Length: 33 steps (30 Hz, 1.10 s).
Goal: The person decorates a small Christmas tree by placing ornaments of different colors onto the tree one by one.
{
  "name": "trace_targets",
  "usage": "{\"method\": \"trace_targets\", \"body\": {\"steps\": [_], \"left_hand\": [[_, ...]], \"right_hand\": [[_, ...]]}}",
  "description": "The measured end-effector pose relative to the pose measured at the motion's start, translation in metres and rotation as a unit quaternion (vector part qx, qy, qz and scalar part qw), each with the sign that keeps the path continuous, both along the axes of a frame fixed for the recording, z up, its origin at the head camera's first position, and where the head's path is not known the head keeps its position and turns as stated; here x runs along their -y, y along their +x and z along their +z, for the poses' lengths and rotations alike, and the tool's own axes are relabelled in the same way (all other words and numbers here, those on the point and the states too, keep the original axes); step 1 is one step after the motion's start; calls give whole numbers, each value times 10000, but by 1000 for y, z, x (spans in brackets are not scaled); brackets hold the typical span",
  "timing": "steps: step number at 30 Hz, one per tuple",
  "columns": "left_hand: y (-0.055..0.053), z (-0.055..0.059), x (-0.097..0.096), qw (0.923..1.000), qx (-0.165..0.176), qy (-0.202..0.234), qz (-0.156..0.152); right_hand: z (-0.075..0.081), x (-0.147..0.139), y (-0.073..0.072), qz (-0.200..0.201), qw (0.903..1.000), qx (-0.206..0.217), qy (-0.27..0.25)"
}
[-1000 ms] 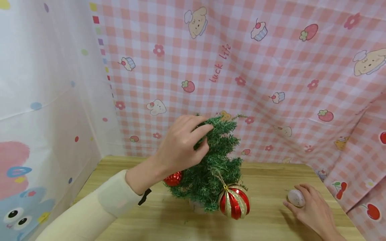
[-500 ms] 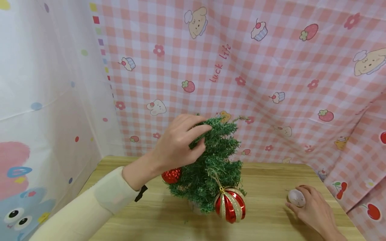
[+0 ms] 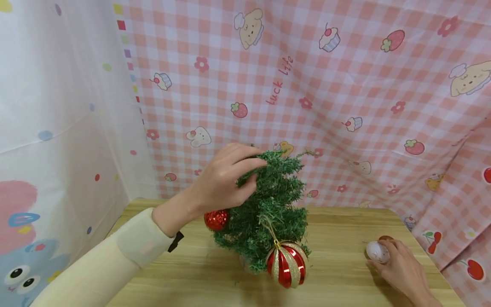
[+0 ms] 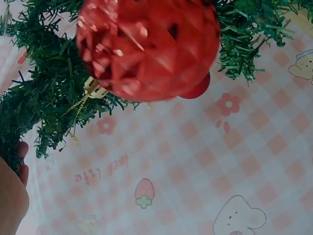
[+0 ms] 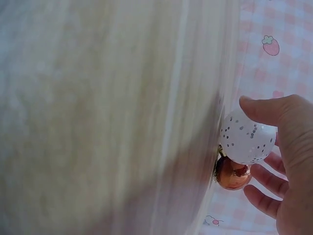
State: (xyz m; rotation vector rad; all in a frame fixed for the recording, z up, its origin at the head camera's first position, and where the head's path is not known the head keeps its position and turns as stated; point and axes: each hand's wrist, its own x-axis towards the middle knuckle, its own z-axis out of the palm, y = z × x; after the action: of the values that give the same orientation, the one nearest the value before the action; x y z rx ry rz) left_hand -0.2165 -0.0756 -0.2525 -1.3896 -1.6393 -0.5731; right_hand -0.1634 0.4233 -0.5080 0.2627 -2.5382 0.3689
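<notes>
A small green Christmas tree stands on the table, its top gripped by my left hand. On its front right hangs a red and gold striped ball ornament. A glittery red ball hangs at the left, below my wrist; up close in the left wrist view it is a faceted red ball with a smooth red ball partly behind it. At the right, my right hand holds a white speckled ball on the table, thumb and fingers around it. Against it lies a shiny copper ball.
The wooden table ends at a pink checked curtain behind and on the right. A white patterned curtain closes the left side.
My left hand has shifted slightly left with the tree top. The striped ball and the red ball have swung left as the tree turned. A copper ball now shows beside my right fingers.
</notes>
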Motion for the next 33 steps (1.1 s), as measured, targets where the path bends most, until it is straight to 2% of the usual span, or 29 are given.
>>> {"method": "trace_targets", "body": {"steps": [9,13,22,25,31,33], "left_hand": [[-3,2,7,9991,258,-44,-340],[-4,2,9,9988,264,-103,-391],[-8,4,11,9983,193,-238,-493],[-9,4,12,9982,191,-290,-498],[-9,6,13,9984,156,-329,-435],[-9,6,13,9985,153,-317,-417]], "right_hand": [[-2,-2,0,-26,10000,15,-1],[-2,-3,1,-53,10000,-30,23],[2,-3,3,-203,9994,251,-101],[3,-1,4,-120,9999,24,-80],[11,2,2,283,9972,-693,50],[15,5,1,355,9962,-797,76]]}}
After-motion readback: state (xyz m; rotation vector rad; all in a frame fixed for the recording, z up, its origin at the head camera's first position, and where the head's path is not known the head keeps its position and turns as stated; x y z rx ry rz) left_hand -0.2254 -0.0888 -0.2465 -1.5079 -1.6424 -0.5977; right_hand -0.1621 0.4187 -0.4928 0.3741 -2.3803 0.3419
